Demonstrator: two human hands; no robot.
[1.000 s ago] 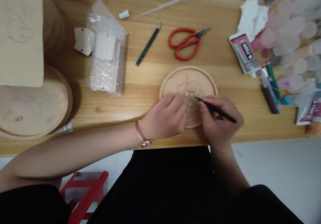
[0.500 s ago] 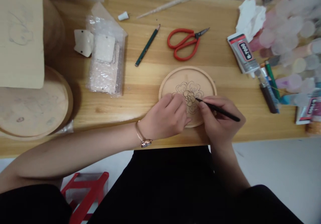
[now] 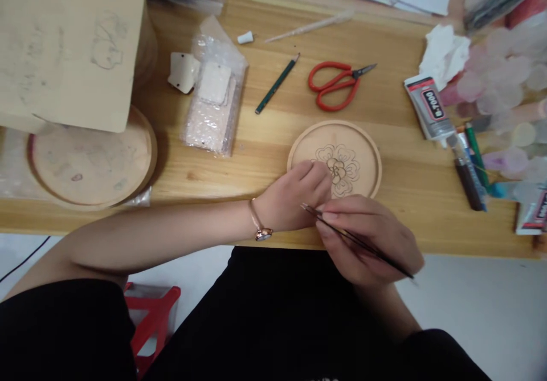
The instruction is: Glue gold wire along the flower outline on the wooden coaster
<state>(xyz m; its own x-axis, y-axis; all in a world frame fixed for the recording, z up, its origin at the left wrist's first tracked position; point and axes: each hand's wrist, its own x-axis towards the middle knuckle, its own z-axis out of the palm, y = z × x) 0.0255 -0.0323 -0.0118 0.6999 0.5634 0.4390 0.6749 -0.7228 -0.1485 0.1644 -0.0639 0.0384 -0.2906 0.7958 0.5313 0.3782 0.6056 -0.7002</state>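
A round wooden plate (image 3: 308,144) with a raised rim lies near the table's front edge. On it is a flower drawn in dark outline (image 3: 347,164). My left hand (image 3: 294,194), fingers curled and tips hidden, rests over the plate's lower left beside the flower; whatever it pinches is out of sight. In my right hand (image 3: 371,236) is a pair of dark tweezers (image 3: 363,243), held like a pen. Their tips point left, slightly apart, in front of the back of my left hand and off the drawing.
Beyond the plate lie red-handled scissors (image 3: 335,87) and a green pencil (image 3: 277,84). At left are a bubble-wrap bag (image 3: 211,125), another round wooden plate (image 3: 151,147) and a drawn-on board (image 3: 81,85). A glue tube (image 3: 429,107), tissue (image 3: 442,53) and several small bottles crowd the right.
My right hand has drawn the tweezers away from the flower's centre, toward me and left. My left hand stays at the plate. The whole view has shifted, moving things rightward.
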